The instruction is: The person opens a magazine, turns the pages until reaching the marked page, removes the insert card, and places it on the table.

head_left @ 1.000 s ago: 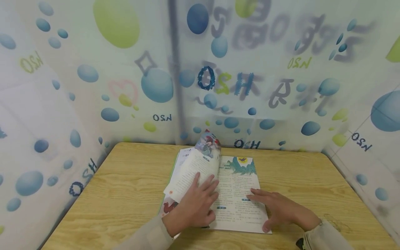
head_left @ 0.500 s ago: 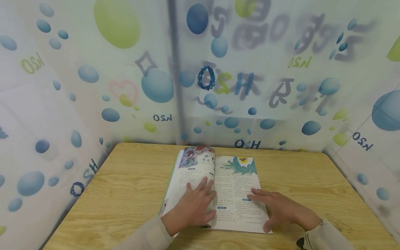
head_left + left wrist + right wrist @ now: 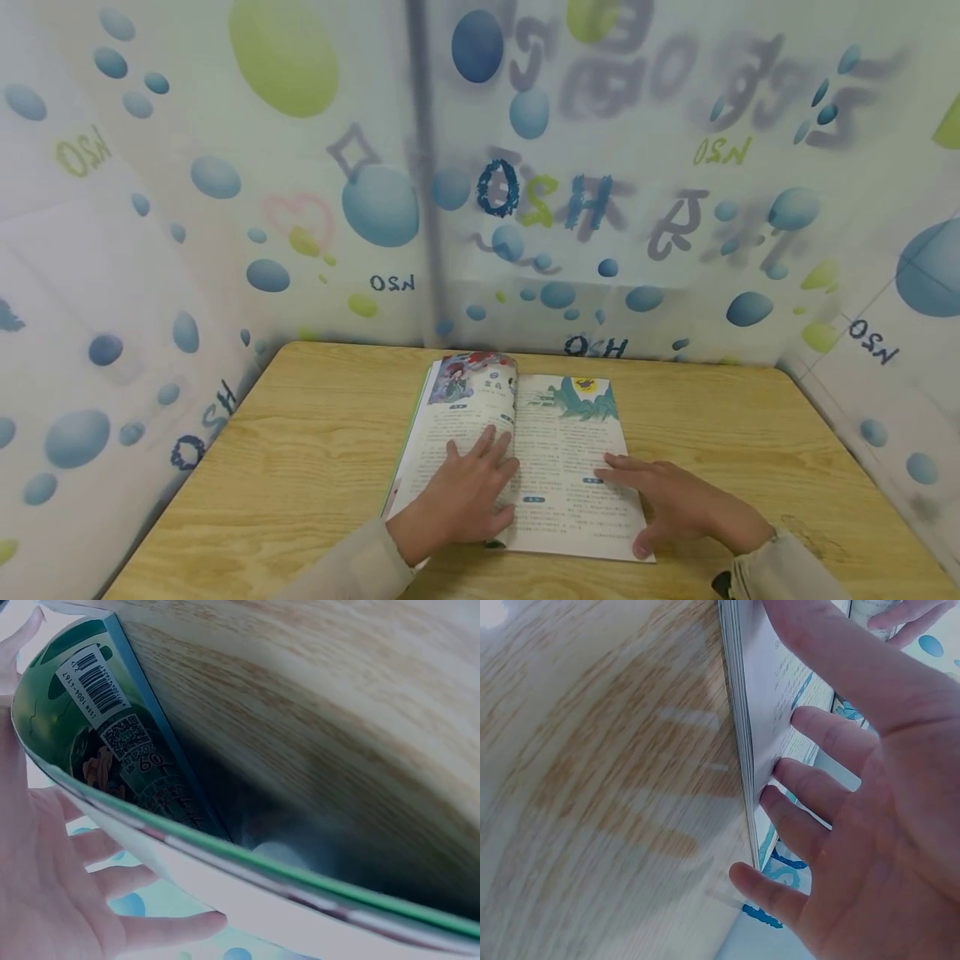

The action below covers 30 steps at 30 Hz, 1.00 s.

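Observation:
An open magazine (image 3: 566, 446) with printed text lies on the wooden table. A coloured picture (image 3: 455, 383) tops its left page, and a green mountain drawing (image 3: 581, 404) tops the right one. My left hand (image 3: 468, 492) rests on the left page close to the spine, its fingers spread. With its fingertips on the right page, my right hand (image 3: 678, 504) has its thumb at the lower right corner. In the left wrist view, the green back cover (image 3: 64, 727) with a barcode bends up off the table. In the right wrist view, extended fingers (image 3: 810, 776) touch the page.
The wooden table (image 3: 315, 433) reaches to a curtain-like wall (image 3: 637, 108) printed with blue and green dots at the back. Similar walls stand at the left and right. A dark object (image 3: 722, 583) shows at the right sleeve.
A second ago a page was curled up over the left side; it has since come down and lies on the left half under my left hand. My right hand has stayed in place.

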Tool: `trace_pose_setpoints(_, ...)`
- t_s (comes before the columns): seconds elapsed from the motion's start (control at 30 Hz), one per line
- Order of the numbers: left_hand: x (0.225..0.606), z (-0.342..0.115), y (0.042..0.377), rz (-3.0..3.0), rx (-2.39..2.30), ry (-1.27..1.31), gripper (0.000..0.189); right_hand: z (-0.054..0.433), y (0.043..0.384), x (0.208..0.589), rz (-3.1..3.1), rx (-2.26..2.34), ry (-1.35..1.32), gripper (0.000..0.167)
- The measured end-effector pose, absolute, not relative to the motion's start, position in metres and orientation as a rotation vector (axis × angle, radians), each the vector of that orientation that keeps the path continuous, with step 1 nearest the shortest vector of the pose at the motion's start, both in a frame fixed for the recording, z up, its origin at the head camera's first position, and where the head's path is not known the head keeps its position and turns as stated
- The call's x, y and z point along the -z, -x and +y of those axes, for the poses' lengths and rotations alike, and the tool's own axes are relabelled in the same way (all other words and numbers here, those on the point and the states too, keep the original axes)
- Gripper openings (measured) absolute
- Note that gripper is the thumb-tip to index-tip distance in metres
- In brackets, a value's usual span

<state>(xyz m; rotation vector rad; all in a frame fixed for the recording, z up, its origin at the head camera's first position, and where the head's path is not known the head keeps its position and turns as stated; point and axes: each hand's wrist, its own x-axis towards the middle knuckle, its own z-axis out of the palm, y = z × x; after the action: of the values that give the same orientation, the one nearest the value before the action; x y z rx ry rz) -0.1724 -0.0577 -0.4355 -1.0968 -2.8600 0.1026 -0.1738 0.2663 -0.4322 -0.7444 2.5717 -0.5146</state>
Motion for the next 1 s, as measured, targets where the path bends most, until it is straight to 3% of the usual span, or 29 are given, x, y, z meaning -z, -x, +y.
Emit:
trace_pose_setpoints(0.67,0.441,-0.054,0.171,-2.714,-0.137,1.154,0.049,0.268,0.176,0.433,2.613,0.484,0.864,0.086)
trace_pose_setpoints(1.0,0.440,-0.049,0.165,-2.711,-0.097,1.199,0.073,0.265,0.178,0.431,2.618,0.488,0.826,0.081)
